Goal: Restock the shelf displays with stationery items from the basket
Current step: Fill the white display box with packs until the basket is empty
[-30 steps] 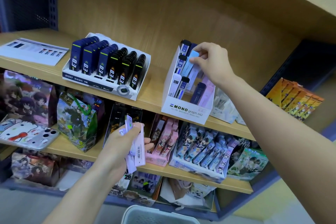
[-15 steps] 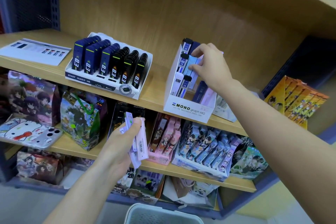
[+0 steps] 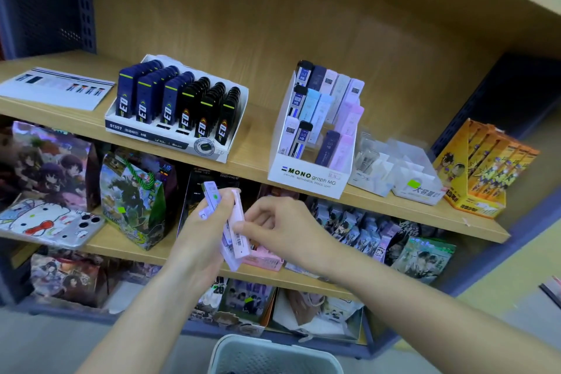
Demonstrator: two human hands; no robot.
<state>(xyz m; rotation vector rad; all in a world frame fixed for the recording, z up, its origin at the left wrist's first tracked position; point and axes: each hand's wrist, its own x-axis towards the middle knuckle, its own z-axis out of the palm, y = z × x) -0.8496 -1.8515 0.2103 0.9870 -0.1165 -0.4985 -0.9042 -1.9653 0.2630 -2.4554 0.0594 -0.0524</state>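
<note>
Three wooden shelves (image 3: 303, 173) fill my view, largest thing first: the upper board carries the displays, the two below are crowded with printed gift bags and card packs. The room is a shop corner with dark perforated panels on both sides. At the bottom edge sits the pale basket (image 3: 273, 355), its contents hidden from me.

On the upper shelf stands the white MONO display box (image 3: 306, 174), tiered, with gaps in its front rows; I judge that is where the stock goes. To its left is a fuller tray of dark lead cases (image 3: 179, 109).

My left hand (image 3: 203, 234) is closed around a fanned bunch of slim lead cases (image 3: 235, 232), held upright in front of the middle shelf. My right hand (image 3: 282, 228) is pinched on the pink case at the front of that bunch, thumb and forefinger near its barcode end; I cannot tell whether it grips firmly.

I judge these cases light, rigid and smooth plastic, so slippery when bunched. Best taken one at a time by the flat sides, near the middle.
</note>
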